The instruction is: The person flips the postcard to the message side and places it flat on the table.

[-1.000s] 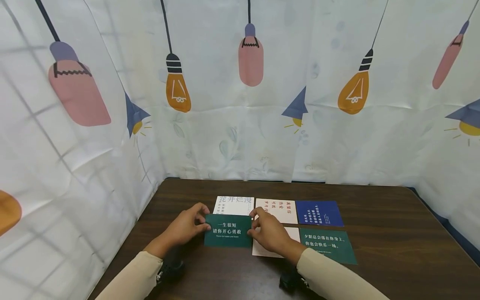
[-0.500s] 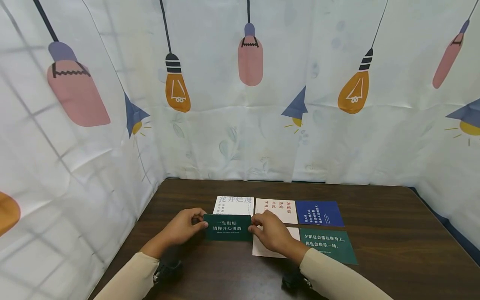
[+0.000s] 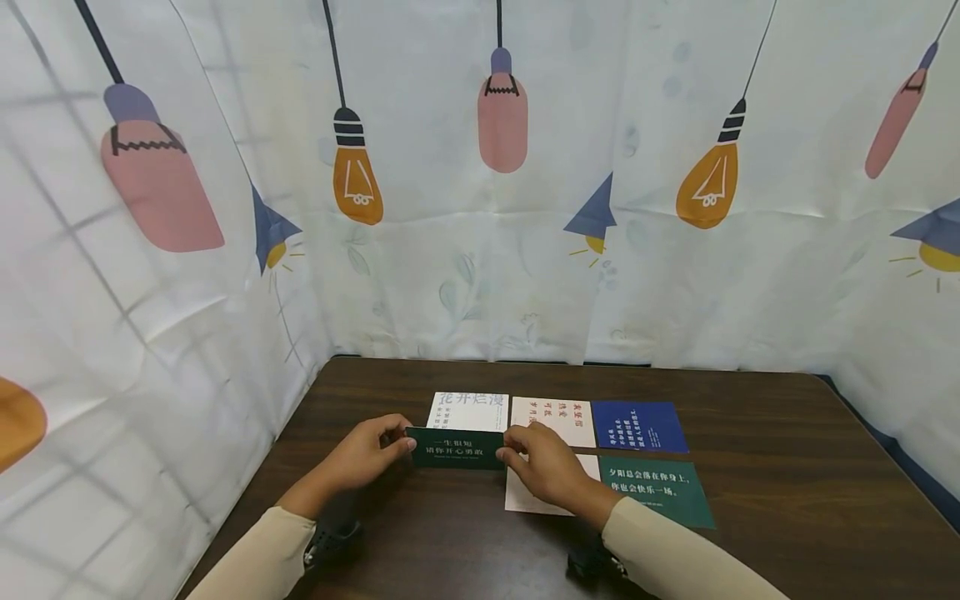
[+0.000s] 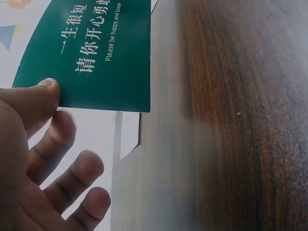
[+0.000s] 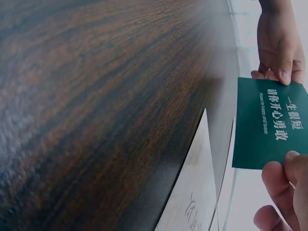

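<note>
A dark green card (image 3: 456, 455) with white lettering is held tilted above the table by both hands. My left hand (image 3: 362, 455) pinches its left end between thumb and finger; in the left wrist view the thumb lies on the green card's (image 4: 96, 57) printed face and the other fingers are loosely bent. My right hand (image 3: 546, 467) pinches the opposite end, as the right wrist view shows on the green card (image 5: 269, 127). Directly behind it lies a white card (image 3: 468, 410), partly hidden. Under the right hand is a pale card (image 3: 534, 495), partly covered.
On the brown wooden table (image 3: 787, 467) lie a cream card (image 3: 555, 421) with red writing, a blue card (image 3: 639, 426) and a second green card (image 3: 657, 490). A white curtain (image 3: 450, 275) printed with lamps hangs behind and along the left.
The held green card has tilted back, so its face looks narrower from the head. The right hand has shifted slightly lower on its end. The cards on the table stay put.
</note>
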Available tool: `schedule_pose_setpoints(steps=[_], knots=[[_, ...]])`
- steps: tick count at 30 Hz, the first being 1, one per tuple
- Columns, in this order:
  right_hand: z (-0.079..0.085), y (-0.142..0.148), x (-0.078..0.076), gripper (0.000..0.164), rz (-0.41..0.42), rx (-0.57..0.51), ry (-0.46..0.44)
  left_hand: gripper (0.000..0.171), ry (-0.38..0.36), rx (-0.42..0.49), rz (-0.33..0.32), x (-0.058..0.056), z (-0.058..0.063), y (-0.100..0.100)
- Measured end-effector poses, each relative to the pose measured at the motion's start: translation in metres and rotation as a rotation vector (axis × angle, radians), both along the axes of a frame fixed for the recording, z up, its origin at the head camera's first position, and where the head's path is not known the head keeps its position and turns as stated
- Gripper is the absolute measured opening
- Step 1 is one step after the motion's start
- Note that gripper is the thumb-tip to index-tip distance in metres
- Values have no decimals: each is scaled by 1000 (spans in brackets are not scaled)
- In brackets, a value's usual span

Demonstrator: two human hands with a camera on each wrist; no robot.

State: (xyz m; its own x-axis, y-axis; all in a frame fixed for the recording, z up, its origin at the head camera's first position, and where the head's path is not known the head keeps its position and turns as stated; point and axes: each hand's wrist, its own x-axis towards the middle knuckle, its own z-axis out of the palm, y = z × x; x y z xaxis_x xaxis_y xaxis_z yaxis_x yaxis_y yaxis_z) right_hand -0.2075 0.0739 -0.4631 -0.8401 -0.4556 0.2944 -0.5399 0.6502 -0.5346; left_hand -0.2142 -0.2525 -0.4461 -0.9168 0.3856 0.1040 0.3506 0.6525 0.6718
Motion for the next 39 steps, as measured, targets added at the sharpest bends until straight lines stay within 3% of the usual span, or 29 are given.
schedule_pose_setpoints(steps=[10, 22, 33, 39], knots=[[1, 1, 2, 4, -11, -21, -31, 5, -12, 17, 10, 1, 0, 0], [-3, 3, 2, 12, 22, -52, -27, 6, -15, 43, 3, 1, -4, -5], [-7, 4, 0, 20, 37, -80, -101, 18, -5, 35, -31, 2, -8, -8], [-5, 5, 0, 16, 44, -65, -132, 16, -20, 25, -61, 1, -9, -8]])
